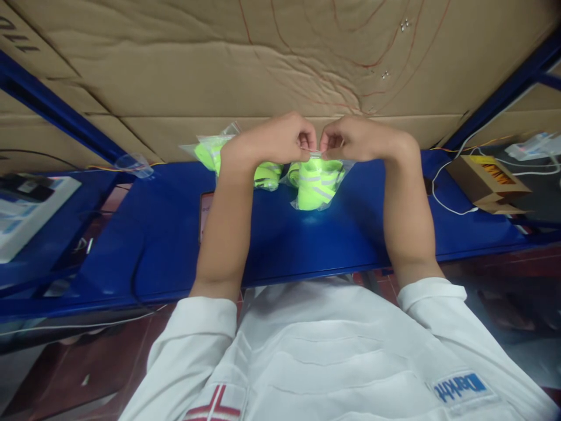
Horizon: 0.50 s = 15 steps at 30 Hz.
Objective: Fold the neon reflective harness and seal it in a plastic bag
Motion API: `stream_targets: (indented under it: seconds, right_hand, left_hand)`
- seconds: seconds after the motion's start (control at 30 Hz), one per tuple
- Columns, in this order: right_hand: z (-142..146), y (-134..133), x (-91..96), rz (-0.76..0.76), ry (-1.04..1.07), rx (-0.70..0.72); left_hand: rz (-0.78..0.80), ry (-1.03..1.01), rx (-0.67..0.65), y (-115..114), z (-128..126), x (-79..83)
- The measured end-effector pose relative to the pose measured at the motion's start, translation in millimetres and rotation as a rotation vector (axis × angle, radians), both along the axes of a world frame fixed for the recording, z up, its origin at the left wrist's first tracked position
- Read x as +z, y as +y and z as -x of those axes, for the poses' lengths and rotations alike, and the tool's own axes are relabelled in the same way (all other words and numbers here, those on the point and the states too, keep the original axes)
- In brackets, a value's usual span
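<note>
My left hand (280,140) and my right hand (355,138) are side by side above the blue table (166,234), both with fingers pinched on the top edge of a clear plastic bag (316,182). The bag holds a folded neon-yellow item with grey reflective stripes and hangs down onto the table below my hands. Further clear bags with the same neon-yellow items (211,152) lie behind my left wrist, partly hidden by it.
Brown cardboard (245,76) covers the wall behind the table. An open cardboard box (486,178) and a white cable (447,202) lie at the right. A white box (26,210) sits at the far left. A loose clear bag (134,165) lies left of the pile.
</note>
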State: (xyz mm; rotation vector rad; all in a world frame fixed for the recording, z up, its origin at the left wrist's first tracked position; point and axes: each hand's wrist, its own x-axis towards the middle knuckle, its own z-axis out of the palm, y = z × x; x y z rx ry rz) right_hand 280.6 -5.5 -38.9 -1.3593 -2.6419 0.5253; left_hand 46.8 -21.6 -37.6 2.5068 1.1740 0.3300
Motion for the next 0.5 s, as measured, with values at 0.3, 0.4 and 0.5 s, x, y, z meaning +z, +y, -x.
stream_targets:
  seconds: [0.3,0.4,0.5]
  right_hand:
    - [5.0,-5.2,2.4,0.009,-0.059,0.038]
    - [6.0,-7.9,3.5,0.014,-0.058,0.053]
    - [5.6,-10.0,4.8,0.007,-0.072,0.061]
  left_hand:
    - [-0.002,-0.006,-0.099,2.8,-0.6,-2.1]
    - [0.007,0.019,-0.139,3.6,-0.4,-3.4]
    - [0.000,0.034,-0.145,3.7,-1.9,-4.5]
